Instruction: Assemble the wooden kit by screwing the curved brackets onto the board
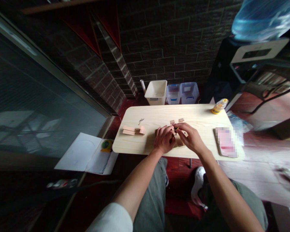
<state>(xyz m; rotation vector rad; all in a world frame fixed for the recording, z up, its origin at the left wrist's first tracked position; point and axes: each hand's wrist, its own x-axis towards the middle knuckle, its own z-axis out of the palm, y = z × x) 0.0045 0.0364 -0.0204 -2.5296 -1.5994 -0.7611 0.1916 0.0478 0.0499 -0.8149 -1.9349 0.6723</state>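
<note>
My left hand (163, 140) is closed over light wooden pieces (179, 142) near the table's front edge, its fingers curled and partly hiding them. My right hand (192, 138) meets it from the right, thumb and fingers pinching a small black-and-yellow object (176, 128) against the wood; its exact kind is too small to tell. Just beyond the fingers lie two small wooden blocks (181, 120). Farther left on the table is a longer wooden part (132, 130) with a block at its right end. Behind that part sits a little heap of dark, thin bits (141, 120), perhaps screws.
The pale table (195, 112) has a yellow-capped bottle (218, 107) at its back right and a blurred-out pink item (226, 141) at its right end. Plastic bins (156, 91) stand behind it. A white open folder (79, 153) and tape measure (106, 145) lie left.
</note>
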